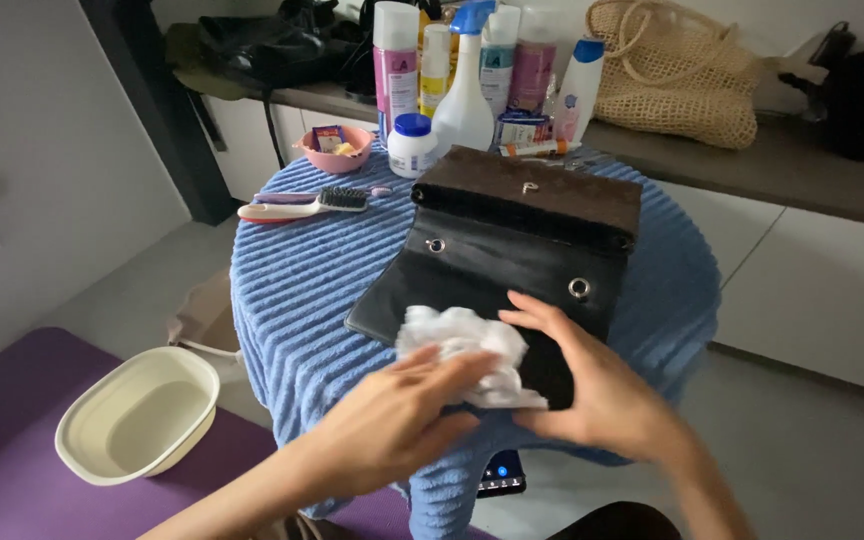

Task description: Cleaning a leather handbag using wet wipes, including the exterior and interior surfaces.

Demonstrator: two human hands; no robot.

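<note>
- Left hand (392, 425): grip closed over a crumpled white tissue wad (462, 345), pressing it onto the bag.
- Right hand (592, 390): fingers spread flat, holding nothing, apparently steadying the bag.
- Open dark brown leather flap bag (512, 250): lies flat on the blue ribbed-towel tabletop (292, 290) (lining upward).
- Behind: white-handled bristle brush (302, 205), white spray bottle (464, 95).
</note>
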